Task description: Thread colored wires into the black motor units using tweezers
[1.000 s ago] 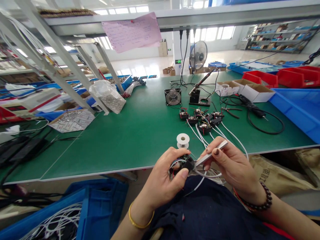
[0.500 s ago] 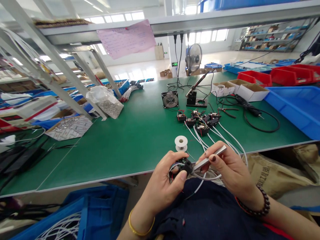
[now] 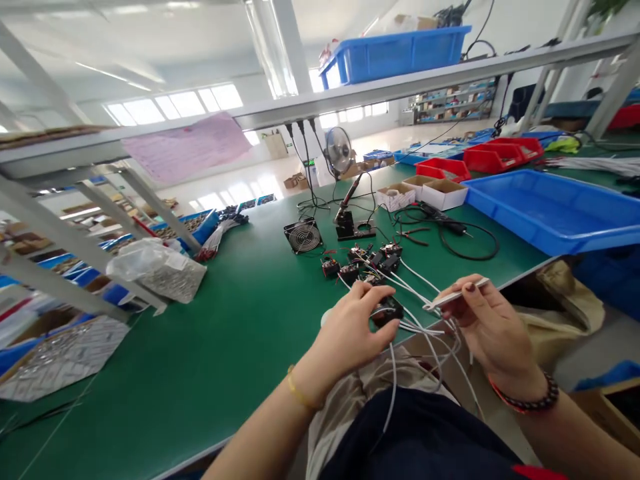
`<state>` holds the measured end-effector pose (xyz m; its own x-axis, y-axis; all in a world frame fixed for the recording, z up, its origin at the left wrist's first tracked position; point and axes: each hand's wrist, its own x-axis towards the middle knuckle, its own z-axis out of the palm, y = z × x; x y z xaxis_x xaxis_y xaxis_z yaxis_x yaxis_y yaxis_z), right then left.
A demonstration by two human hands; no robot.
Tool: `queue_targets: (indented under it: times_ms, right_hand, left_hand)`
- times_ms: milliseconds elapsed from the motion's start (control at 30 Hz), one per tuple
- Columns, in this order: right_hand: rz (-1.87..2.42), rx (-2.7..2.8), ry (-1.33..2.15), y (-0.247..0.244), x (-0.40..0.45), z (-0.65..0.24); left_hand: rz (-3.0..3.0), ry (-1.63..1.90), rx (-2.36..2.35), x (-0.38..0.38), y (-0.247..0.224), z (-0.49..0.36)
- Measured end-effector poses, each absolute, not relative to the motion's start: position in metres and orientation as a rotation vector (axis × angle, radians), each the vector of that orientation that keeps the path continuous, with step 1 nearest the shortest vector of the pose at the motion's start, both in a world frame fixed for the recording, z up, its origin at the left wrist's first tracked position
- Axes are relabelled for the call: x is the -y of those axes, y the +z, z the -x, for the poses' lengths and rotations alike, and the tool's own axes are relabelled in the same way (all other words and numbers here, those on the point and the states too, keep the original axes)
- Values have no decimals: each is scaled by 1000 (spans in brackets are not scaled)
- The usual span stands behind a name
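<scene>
My left hand (image 3: 357, 320) is over a black wired module (image 3: 389, 311) near the front edge of the green table, fingers apart on either side of it; whether they touch it is hard to tell. My right hand (image 3: 493, 327) is closed around a slim metal tool (image 3: 457, 294), whose tip points left above white cables. Several similar black modules (image 3: 349, 272) with red wires and white cables lie just behind my left hand. A white spool (image 3: 326, 317) is mostly hidden behind that hand.
Behind the modules stand a small fan (image 3: 303, 237) and a soldering iron (image 3: 349, 200) in its stand. Pliers (image 3: 414, 237) and a black cable lie to their right, near white boxes (image 3: 444, 193) and a large blue tray (image 3: 540, 210). A bag of parts (image 3: 173, 273) is at left.
The view has turned right. The module held by my left hand is now at the table beside the others, and that hand's fingers have spread. The tool in my right hand has moved away from the module.
</scene>
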<state>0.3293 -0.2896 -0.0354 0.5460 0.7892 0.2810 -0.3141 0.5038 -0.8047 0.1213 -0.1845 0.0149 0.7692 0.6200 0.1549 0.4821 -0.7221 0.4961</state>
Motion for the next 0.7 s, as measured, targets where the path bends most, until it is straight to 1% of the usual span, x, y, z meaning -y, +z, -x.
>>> queue_targets:
  times_ms: [67,167,333,433,533,633,700]
  right_hand:
    - [772,647,677,-39,294,-342]
    - [798,609,607,-44,302,-357]
    - [852,563,555,-55,312,-375]
    - [887,522,532,-65,307,-386]
    - [923,433,511,-80,289,-401]
    - [943,344,503,-98,267,-417]
    - [949,305,506,-107,255,-426]
  left_hand:
    - [-2726,278,-705,161,19,-165]
    - [-2831,159,-635,128,12,-222]
    - [-2888,59,-713,97,-7,-265]
    - [-2863,134,-790,96,-6,-262]
    - [-2799,271,-803,114,14,-239]
    - [-2631,438,-644,155,45,-190]
    - [-2221,676,-389,188,60,-149]
